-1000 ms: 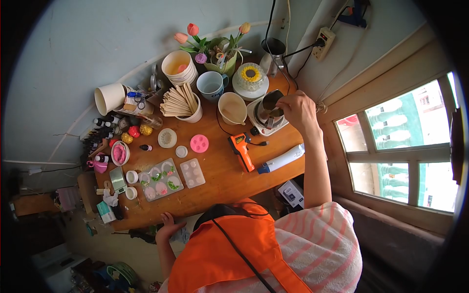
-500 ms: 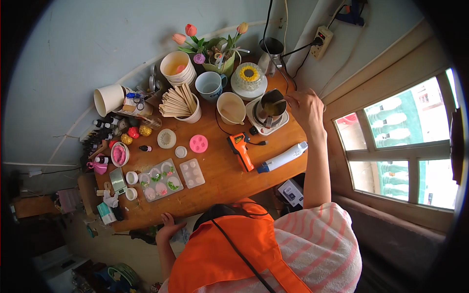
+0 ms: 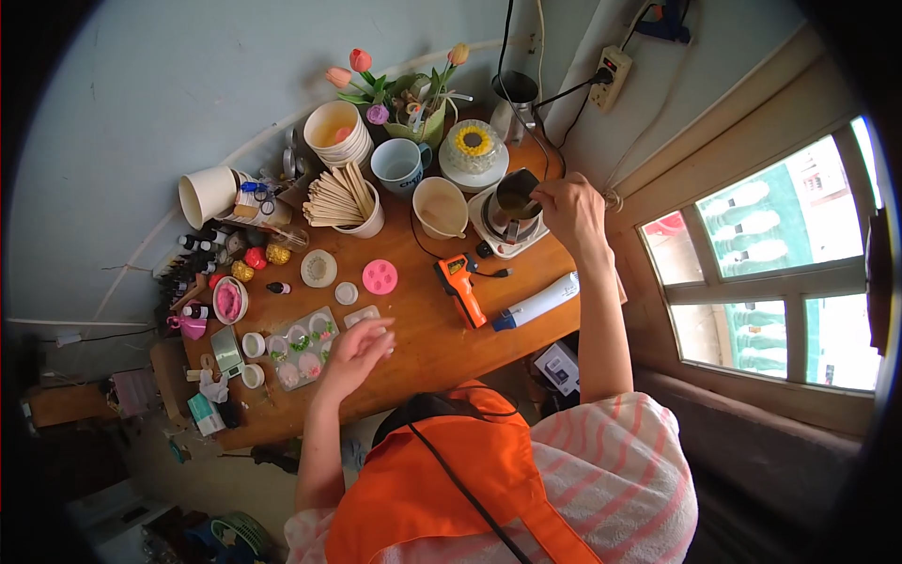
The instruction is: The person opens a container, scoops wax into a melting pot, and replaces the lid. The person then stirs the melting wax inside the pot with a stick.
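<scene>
My right hand [image 3: 571,209] is pinched at the rim of a metal pouring pitcher [image 3: 512,195] with yellowish liquid inside. A thin stick, clearer a moment ago, dips into that pitcher from its fingers; now the fingers mostly hide it. Under the pitcher is a small white hot plate [image 3: 515,250]. My left hand [image 3: 355,355] is raised above the table's front, fingers apart and nothing in them. Beneath and beside it lie a clear mould [image 3: 301,343] with pink and green pieces in its cavities and a smaller translucent mould [image 3: 361,316], partly covered by the hand.
An orange infrared thermometer [image 3: 459,289] and a white-and-blue heat gun [image 3: 537,303] lie near the right. Behind stand a paper cup [image 3: 441,209], a blue mug [image 3: 398,165], a cup of wooden sticks [image 3: 366,224] and stacked cups [image 3: 338,136]. A pink mould [image 3: 380,277] lies mid-table.
My left hand has risen from the table's front edge and moved in over the moulds. My right hand has shifted slightly left and down, still at the pitcher.
</scene>
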A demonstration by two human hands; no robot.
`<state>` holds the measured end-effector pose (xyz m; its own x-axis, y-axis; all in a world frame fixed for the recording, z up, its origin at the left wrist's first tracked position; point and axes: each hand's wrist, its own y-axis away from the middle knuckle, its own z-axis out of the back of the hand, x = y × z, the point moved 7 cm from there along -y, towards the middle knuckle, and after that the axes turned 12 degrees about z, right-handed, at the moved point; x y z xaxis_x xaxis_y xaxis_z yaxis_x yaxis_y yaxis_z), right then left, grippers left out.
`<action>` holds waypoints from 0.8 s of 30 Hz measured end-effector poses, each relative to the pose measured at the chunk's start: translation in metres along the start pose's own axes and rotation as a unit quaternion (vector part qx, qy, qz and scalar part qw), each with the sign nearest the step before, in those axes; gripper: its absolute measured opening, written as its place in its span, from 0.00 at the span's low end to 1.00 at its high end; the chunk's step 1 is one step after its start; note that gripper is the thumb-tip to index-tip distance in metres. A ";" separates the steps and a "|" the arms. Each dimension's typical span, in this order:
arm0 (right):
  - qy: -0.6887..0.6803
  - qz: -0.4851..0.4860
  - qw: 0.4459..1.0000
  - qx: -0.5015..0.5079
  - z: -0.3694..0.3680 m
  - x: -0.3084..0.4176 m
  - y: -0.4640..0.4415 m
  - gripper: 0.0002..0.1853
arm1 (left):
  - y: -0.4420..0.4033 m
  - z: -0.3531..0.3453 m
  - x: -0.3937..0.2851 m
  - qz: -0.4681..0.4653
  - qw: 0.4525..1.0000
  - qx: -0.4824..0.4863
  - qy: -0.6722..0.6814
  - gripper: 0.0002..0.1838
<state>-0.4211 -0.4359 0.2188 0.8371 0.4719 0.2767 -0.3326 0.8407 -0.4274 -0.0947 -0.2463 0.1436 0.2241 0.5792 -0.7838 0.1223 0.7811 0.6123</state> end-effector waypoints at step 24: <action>-0.114 -0.019 0.983 -0.141 -0.002 -0.016 0.021 0.05 | -0.183 -0.174 -0.058 -0.031 0.978 0.117 0.169 0.18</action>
<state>-0.4405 -0.4261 0.2036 0.7162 0.5166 0.4693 -0.1431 0.7668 -0.6257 -0.2985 -0.3819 0.0589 -0.1179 0.6077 -0.7854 0.3518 0.7652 0.5392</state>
